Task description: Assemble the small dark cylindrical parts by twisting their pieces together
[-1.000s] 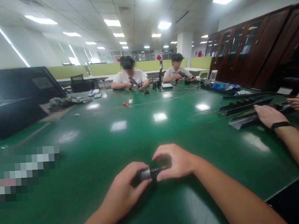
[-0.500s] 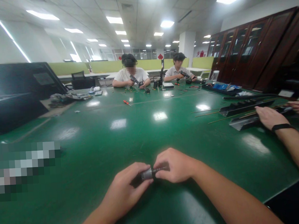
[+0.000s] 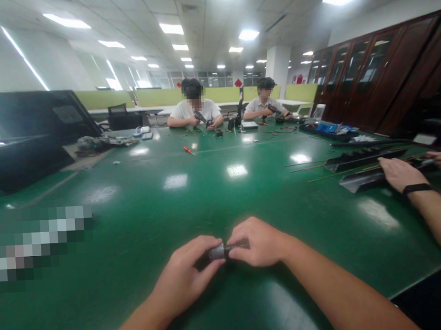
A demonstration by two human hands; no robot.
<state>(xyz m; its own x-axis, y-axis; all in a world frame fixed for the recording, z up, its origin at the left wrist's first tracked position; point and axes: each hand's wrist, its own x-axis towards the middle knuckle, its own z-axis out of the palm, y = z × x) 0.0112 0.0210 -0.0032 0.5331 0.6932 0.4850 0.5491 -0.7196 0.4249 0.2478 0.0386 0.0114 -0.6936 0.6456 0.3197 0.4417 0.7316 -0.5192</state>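
Low in the middle of the view, my left hand [image 3: 180, 275] has its thumb and fingers closed round a small grey cylindrical part [image 3: 216, 252]. From the right end of this cylinder runs a thin dark shaft [image 3: 241, 244] that looks ridged, though blur hides the detail. The thumb and index finger of my right hand [image 3: 264, 242] pinch it close to the cylinder. My fingers partly cover both pieces, which sit just over the green tabletop [image 3: 207, 195].
At right a co-worker's hand [image 3: 404, 175] with a black wristband rests by dark metal channels [image 3: 360, 180] and thin rods. Across the table two people hold power drills. An orange screwdriver [image 3: 188, 150] lies mid-table. A black tray [image 3: 326, 132] stands back right.
The whole view has shifted very slightly. Both my hands keep the same hold on the cylinder and shaft, with hardly any motion in the fingers.
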